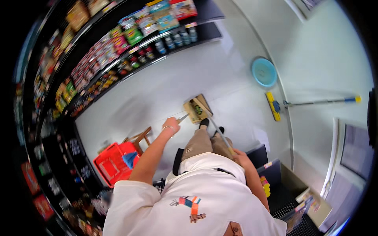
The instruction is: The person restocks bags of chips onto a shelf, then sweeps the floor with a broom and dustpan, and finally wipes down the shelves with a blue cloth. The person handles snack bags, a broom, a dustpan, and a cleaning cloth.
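My left hand (171, 126) grips the handle of a knife-like tool (183, 118) with a pointed metal blade, blurred by motion. The blade points at a small open cardboard box (192, 115) on the floor by my feet. Green-and-dark items (198, 110) lie inside the box, too blurred to name. Down near my right hip, my right hand (240, 158) is closed around the wooden handle of a long grey rod (220, 131). This rod slants down toward the box, where its far end overlaps the box's right side; contact cannot be made out.
Shelves of snack bags (134, 35) and bottles curve along the left. A red plastic basket (110, 163) and a wooden stool (143, 137) stand left of me. By the right wall are a blue basin (264, 72) and a yellow-headed mop (273, 106). Dark shelving (260, 156) is close at right.
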The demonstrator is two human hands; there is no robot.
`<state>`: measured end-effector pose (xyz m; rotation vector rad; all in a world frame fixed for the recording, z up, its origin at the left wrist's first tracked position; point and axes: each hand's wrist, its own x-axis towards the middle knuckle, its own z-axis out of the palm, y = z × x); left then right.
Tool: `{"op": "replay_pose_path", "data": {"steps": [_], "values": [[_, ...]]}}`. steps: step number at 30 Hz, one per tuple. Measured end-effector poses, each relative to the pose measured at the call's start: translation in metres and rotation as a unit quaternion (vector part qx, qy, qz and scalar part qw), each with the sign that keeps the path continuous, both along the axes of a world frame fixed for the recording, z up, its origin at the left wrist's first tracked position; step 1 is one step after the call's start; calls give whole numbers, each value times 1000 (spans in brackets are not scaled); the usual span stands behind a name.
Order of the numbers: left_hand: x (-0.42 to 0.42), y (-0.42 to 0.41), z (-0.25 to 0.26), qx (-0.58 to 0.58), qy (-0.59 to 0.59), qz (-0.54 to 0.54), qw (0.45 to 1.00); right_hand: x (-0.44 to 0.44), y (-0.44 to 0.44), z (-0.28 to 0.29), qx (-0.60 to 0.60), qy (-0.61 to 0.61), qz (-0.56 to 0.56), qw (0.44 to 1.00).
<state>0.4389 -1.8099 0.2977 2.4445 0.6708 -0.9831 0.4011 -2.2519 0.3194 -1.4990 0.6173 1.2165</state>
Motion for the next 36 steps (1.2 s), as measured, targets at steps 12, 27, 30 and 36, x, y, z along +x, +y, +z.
{"op": "replay_pose_path", "data": {"steps": [12, 27, 30, 36], "values": [[-176, -54, 29, 0, -53, 251, 966, 85, -44, 52, -20, -4, -33, 999], [-265, -103, 25, 54, -29, 383, 922, 83, -30, -15, -8, 32, 5, 999], [-275, -97, 9, 56, -8, 363, 930, 59, -24, -23, -5, 24, 34, 999], [-291, -74, -17, 33, 18, 382, 923, 9, -2, -22, -20, 27, 150, 988]]}}
